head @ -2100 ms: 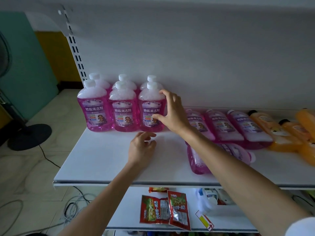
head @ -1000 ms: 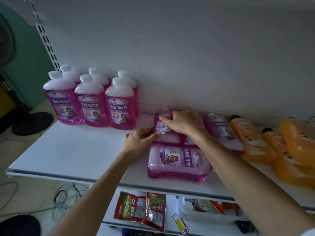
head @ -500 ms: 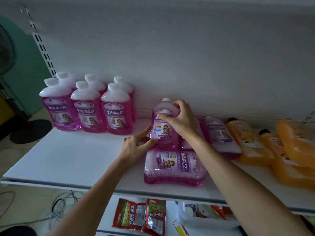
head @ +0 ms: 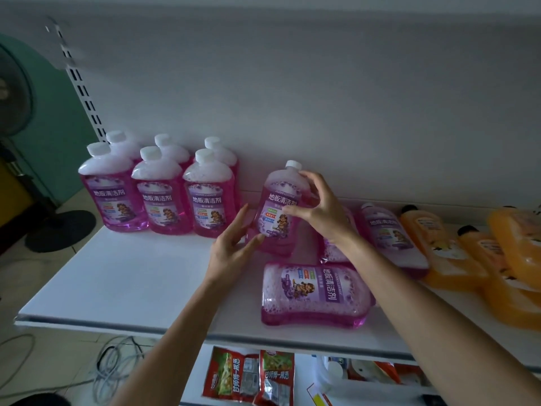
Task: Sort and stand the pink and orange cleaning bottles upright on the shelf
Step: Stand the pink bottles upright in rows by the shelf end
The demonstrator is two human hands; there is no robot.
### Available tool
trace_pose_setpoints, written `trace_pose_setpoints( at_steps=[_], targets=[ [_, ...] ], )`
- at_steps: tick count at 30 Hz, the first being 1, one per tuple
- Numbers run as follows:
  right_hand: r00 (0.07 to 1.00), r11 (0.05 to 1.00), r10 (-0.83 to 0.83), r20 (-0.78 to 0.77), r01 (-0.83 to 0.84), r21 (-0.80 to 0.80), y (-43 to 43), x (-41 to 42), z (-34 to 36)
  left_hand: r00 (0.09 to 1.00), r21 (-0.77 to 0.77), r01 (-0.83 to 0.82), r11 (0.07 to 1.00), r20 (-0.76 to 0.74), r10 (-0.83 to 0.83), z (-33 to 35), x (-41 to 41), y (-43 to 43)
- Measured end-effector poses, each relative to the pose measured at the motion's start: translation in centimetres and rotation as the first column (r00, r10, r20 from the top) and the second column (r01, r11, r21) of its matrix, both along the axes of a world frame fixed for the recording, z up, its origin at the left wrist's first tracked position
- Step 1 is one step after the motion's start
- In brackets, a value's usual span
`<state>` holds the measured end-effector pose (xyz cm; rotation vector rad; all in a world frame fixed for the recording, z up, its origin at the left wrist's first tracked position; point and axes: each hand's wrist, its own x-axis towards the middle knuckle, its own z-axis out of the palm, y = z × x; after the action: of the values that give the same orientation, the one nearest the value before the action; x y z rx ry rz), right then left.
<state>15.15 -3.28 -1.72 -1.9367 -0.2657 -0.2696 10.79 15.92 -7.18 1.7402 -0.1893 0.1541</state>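
Raised since half a second ago, the translucent pink plastic cleaner bottle stands almost upright on the white shelf, cap toward twelve o'clock. At its shoulder the right hand grips; the left hand, fingers straight, touches its base. At nine o'clock stand six upright pink bottles.

Orange bottles cut by the right edge, lying pink bottle mostly behind the right hand, rear pink bottles half hidden

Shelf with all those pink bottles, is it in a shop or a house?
Probably a small shop: many identical pink bottles and orange bottles sit on a white shelf by a slotted upright, with snack packets underneath.
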Motion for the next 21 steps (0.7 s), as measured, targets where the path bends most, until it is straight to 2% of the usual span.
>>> trace_pose_setpoints(
  at_steps=[2, 7, 11, 17, 21],
  targets=[
    [0.998, 1.000, 0.013, 0.061, -0.012, -0.020, 0.2, -0.3, 0.2, 1.000, 0.016, -0.011, 1.000, 0.021, 0.011, 0.0, 0.2, -0.2],
    [0.962, 0.975, 0.128, 0.242, -0.077, -0.209, 1.2, -1.1, -0.1, 0.997, 0.094, -0.046, 0.995, 0.067, 0.039, -0.5, 0.2, -0.5],
    [0.934, 0.961, 0.133, 0.333, -0.039, -0.274, 1.3, -0.9, -0.3, 0.995, 0.108, -0.054, 0.993, 0.090, 0.045, -0.6, 0.3, -0.6],
    [0.935, 0.936, 0.145, 0.323, -0.023, -0.352, 1.0, -0.6, 0.0, 0.991, 0.111, -0.079, 0.991, 0.116, 0.066, -0.6, 0.5, -0.7],
    [0.934, 0.912, 0.181, 0.309, -0.041, -0.408, 1.4, -0.1, 0.3, 0.978, 0.156, -0.154, 0.976, 0.163, 0.129, -0.5, 0.6, -0.6]
  ],
)
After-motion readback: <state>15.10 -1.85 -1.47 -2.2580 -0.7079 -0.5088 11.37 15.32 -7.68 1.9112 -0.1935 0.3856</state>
